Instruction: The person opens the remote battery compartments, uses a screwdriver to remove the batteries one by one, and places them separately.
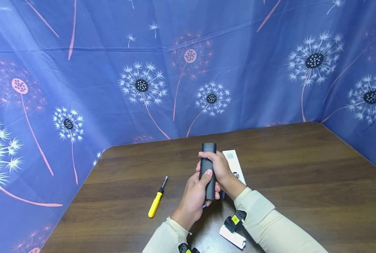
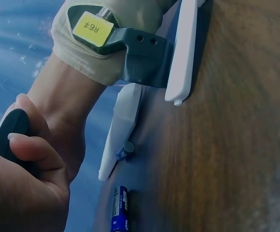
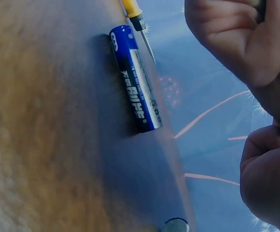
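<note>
Both hands hold a slim dark grey remote control (image 1: 208, 188), its plain side facing up, above the table. My left hand (image 1: 189, 196) grips its lower part from the left, thumb laid along the top face. From the right, my right hand (image 1: 222, 170) grips the upper part with its thumb across the face. In the left wrist view the rounded end of the remote (image 2: 13, 126) pokes out between the fingers. Below the hands lies a blue and silver AAA battery (image 3: 136, 82), with the round end of another battery (image 3: 175, 225) at the lower edge of the right wrist view.
A yellow-handled screwdriver (image 1: 156, 202) lies to the left. Behind the right hand is a long white piece (image 1: 233, 161) with a printed code. Another white piece (image 1: 233, 237) rests near the right wrist strap. A blue dandelion-patterned cloth (image 1: 175, 88) hangs behind the wooden table (image 1: 302, 168).
</note>
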{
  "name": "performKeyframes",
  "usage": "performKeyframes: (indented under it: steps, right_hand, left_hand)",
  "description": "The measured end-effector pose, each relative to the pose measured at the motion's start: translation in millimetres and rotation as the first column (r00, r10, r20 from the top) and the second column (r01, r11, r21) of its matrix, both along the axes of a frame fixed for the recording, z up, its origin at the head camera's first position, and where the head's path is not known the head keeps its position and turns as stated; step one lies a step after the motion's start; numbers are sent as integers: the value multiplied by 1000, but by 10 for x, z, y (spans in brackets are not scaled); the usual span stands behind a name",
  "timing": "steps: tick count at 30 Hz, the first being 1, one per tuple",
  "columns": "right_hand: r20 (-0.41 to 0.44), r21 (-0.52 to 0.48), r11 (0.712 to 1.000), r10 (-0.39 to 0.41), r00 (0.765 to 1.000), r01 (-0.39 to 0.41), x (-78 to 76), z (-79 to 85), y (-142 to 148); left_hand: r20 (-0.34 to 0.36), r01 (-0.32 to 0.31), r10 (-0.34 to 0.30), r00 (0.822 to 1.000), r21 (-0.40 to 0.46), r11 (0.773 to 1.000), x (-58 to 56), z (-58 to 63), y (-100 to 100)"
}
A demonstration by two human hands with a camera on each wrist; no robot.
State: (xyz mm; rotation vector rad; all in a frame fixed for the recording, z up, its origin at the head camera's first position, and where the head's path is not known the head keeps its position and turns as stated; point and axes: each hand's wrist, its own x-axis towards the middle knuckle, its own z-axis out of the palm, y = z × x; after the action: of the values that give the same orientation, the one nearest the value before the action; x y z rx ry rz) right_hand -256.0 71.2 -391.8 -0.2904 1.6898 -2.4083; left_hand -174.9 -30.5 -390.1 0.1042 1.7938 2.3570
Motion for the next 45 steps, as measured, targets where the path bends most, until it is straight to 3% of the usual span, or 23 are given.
performKeyframes:
  steps: [19,25,37,45]
  right_hand:
    - [20,12,1000,21,1000,-21,-7,-11,29]
    - [30,24,1000,11,999,-12,-4,-22,7]
    - [25,1,1000,10,1000,-10,10,-22,-9]
    - [15,23,1000,19,1000,-19,9,-31,-23]
  left_hand:
    - [1,-36,36,999,-3,999,45,-6,68]
    - [1,-20,20,1000,-8,1000,49,-16,31]
    - [-21,0,-2,1000,-67,998,57,-34,-11]
    - [4,7,-6,1000,-116,993,65,-57,-40]
